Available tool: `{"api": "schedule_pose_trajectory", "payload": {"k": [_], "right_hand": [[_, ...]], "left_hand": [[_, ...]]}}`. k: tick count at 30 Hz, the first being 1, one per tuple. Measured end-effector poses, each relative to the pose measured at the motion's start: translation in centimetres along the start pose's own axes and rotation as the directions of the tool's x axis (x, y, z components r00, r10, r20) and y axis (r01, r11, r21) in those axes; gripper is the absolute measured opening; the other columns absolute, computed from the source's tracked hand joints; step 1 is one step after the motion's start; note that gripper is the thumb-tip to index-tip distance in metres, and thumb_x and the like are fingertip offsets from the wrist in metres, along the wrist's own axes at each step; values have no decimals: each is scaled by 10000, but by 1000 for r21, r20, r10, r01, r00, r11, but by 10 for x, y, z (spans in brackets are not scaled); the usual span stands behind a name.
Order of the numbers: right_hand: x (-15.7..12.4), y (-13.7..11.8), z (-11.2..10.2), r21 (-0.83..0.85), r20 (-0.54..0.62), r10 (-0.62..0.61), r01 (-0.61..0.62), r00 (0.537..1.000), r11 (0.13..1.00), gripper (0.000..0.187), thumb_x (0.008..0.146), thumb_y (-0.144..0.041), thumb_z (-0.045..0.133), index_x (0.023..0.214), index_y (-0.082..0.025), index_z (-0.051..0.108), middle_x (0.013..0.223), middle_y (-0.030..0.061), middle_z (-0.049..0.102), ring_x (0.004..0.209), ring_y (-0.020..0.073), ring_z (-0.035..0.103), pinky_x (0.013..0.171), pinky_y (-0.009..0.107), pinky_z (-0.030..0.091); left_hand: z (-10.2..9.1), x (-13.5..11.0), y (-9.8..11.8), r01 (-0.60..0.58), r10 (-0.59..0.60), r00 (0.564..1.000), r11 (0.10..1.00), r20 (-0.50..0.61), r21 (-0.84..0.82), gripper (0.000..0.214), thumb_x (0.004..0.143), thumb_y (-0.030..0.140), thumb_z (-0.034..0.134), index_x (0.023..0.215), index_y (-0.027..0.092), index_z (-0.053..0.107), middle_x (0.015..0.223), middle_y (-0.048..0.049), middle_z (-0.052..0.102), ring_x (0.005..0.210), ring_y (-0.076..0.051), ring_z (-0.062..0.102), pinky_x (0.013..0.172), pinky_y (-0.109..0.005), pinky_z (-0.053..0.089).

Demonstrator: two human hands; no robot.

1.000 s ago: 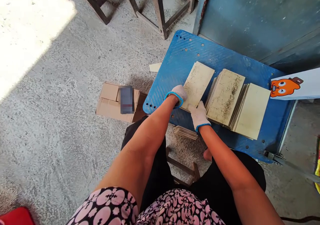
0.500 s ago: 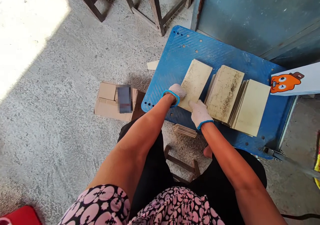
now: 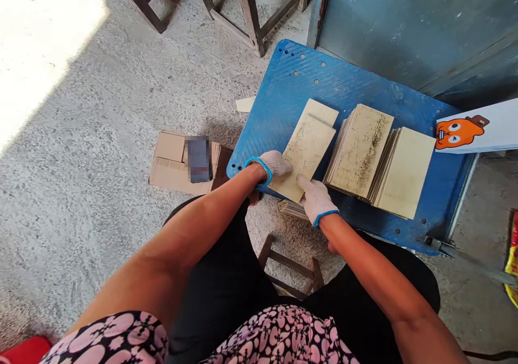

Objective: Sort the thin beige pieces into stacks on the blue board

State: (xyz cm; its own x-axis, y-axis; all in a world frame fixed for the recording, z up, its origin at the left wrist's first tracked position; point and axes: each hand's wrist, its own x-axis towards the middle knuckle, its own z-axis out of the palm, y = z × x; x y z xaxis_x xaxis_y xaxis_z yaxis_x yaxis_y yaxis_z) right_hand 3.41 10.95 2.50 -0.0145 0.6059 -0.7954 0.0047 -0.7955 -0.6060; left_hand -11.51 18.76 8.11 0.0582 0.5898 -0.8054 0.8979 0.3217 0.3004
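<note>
A thin pale rectangular board (image 3: 309, 145), speckled with dark marks, lies slid toward me over another board (image 3: 324, 110), whose far end shows beyond it. My left hand (image 3: 277, 164), in a white knit glove with a blue cuff, is closed at the board's left edge, its fingertips partly hidden. At the near right corner my right hand (image 3: 316, 198), gloved the same way, pinches the board with the thumb on top and fingers beneath. To the right stand a stack of stained boards (image 3: 360, 153) and a leaning stack of cleaner boards (image 3: 408, 172).
The boards rest on a blue table (image 3: 267, 105) with holes. Below its near edge sit more stacked boards (image 3: 293, 209) and a small wooden stool (image 3: 291, 264). A cardboard box (image 3: 168, 162) with a blurred dark object is at left; a metal panel (image 3: 384, 29) stands behind.
Both hands have drawn the top board toward me and slightly left, uncovering the far end of the board beneath. The stacks on the right stay put.
</note>
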Motion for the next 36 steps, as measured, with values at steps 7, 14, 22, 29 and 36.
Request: {"api": "schedule_pose_trajectory", "payload": {"k": [7, 14, 22, 29, 36], "right_hand": [[-15, -24, 3, 262, 159, 138, -177, 978, 949, 459, 785, -526, 709, 1113, -223, 603, 1071, 83, 744, 1034, 245, 702, 818, 370, 607], [-24, -21, 1, 350, 184, 110, -170, 977, 921, 567, 692, -535, 800, 1124, -223, 606, 1097, 87, 742, 1101, 276, 682, 859, 400, 609], [-50, -15, -10, 294, 253, 5, -82, 968, 952, 635, 599, -473, 886, 1136, -223, 657, 1124, 72, 736, 1102, 305, 675, 879, 436, 604], [-57, -11, -30, 102, 313, -171, 146, 934, 984, 595, 573, -479, 896, 1057, -175, 728, 1079, 88, 749, 1025, 310, 687, 901, 445, 565], [-72, -61, -70, 47, 504, -242, 254, 829, 966, 610, 600, -543, 861, 1082, -195, 723, 1098, 78, 739, 1095, 303, 657, 958, 436, 529]], "left_hand": [[-7, 2, -18, -43, 52, 998, 955, 24, -294, 400, 723, 541, 679, 839, 159, 707, 794, -76, 709, 744, -209, 650, 643, -251, 472], [-12, 4, -23, 103, 29, 974, 825, 223, -556, 433, 632, 563, 771, 789, 165, 703, 800, -106, 738, 807, -259, 703, 664, -298, 526], [-12, 12, -19, 47, 146, 982, 415, 117, -908, 500, 780, 549, 680, 1080, 149, 700, 1021, -140, 759, 990, -250, 705, 827, -342, 566], [-10, -21, 3, -5, 253, 966, 257, 62, -966, 507, 805, 464, 683, 1215, 167, 656, 1058, -115, 757, 983, -248, 712, 880, -377, 570], [6, -70, 18, -199, 332, 935, 188, -128, -962, 498, 731, 405, 765, 1136, 127, 684, 1047, -90, 751, 841, -208, 716, 765, -345, 590]]}}
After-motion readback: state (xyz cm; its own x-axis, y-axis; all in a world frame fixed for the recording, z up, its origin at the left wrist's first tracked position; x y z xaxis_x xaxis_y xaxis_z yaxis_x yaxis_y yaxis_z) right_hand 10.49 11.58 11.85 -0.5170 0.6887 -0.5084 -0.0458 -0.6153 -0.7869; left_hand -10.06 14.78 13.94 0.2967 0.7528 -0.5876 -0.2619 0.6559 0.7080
